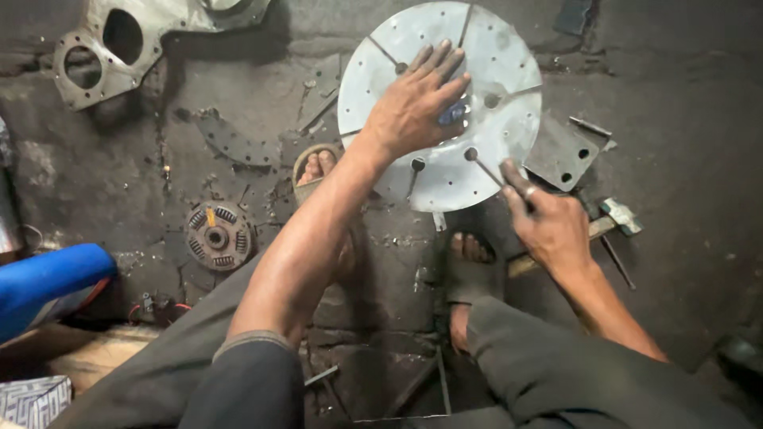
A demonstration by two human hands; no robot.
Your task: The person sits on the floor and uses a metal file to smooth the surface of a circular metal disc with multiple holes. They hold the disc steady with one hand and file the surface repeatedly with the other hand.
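The left hand (417, 103) lies flat and spread on the disc (509, 71), pressing it down on the floor just ahead of the feet. The right hand (548, 226) pinches a thin rod (486, 168) between its fingertips — the rod runs up and to the left from this hand, its far tip pointing into a hole near the disc's lower edge. A hammer (616, 216) lies just right of the right hand.

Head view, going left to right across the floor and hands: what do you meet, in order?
Blue cylinder → grey plate with round holes → small clutch hub with springs → left hand flat on the round slotted metal disc → right hand holding a thin punch → hammer.
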